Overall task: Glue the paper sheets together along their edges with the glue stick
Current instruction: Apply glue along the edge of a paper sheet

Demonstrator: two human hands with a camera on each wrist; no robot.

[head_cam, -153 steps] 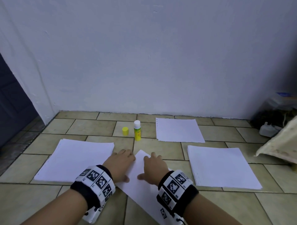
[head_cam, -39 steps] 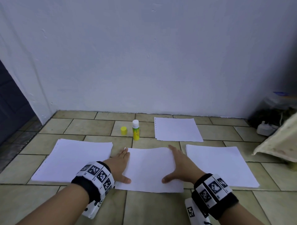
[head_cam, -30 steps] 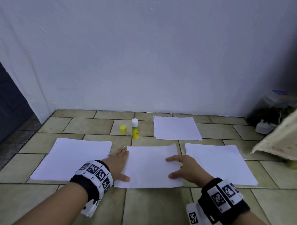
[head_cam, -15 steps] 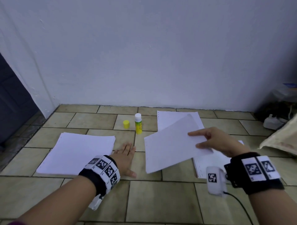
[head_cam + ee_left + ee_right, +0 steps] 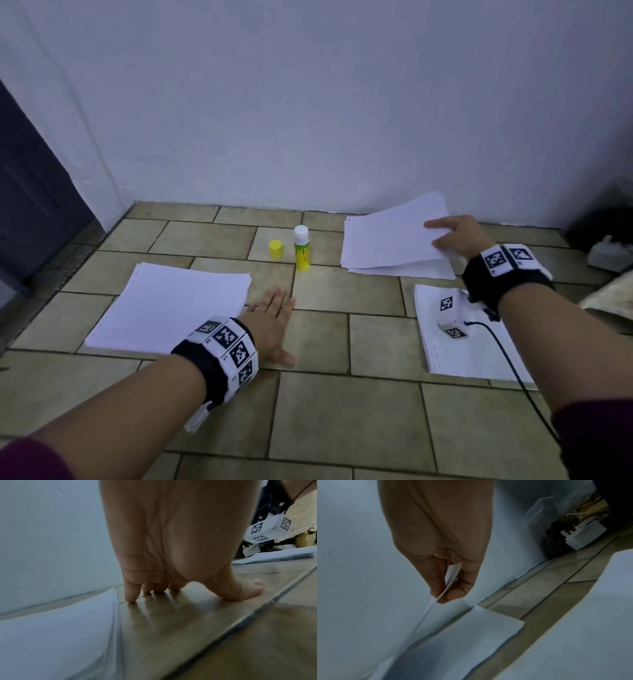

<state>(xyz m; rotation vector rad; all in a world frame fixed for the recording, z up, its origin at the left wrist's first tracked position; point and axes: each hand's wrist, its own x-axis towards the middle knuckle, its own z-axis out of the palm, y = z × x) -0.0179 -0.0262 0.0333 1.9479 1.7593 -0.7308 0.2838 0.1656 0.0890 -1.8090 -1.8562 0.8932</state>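
My right hand [image 5: 452,236] pinches the right edge of the glued paper sheets [image 5: 390,236], holding them tilted just above the small far pile of paper [image 5: 428,272] by the wall. The right wrist view shows thumb and fingers [image 5: 453,595] clamped on the sheets' corner [image 5: 453,572] over that pile [image 5: 471,631]. My left hand [image 5: 274,318] lies flat, fingers straight, on the bare floor tile beside the left paper stack [image 5: 171,305], also visible as the stack [image 5: 60,635] beside my fingers [image 5: 130,595]. The yellow glue stick [image 5: 302,248] stands uncapped, its yellow cap [image 5: 275,249] just left of it.
A third paper stack [image 5: 479,353] lies on the floor at the right, under my right wrist. A white charger [image 5: 609,253] and a dark bag sit in the right corner. The white wall runs along the far edge; a dark door is at left.
My right hand lifted the glued sheets off the middle floor tile and carried them right and away, over the far pile. The left hand stayed flat on the floor.
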